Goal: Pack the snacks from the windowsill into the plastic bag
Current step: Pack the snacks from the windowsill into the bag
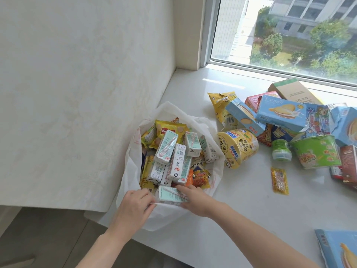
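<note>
- Plastic bag (135,163): thin, white, crinkled, standing open-mouthed near the windowsill's (241,200) left front corner, beside the wall.
- My left hand (135,205) pinches the bag's near rim; my right hand (193,198) grips a mint-green drink carton (171,195), long axis lying left to right, just inside that rim.
- More cartons (173,151) lie jumbled inside, mostly pointing towards the window, over a glossy yellow chip bag (168,130) and a noodle packet (201,177).
- On the smooth pale sill to the right: a yellow noodle cup (238,148) tipped on its side just beside the bag, a green noodle cup (318,151), blue biscuit boxes (281,112), a small sauce sachet (279,180).
- Bare sill lies between sachet and front edge.
</note>
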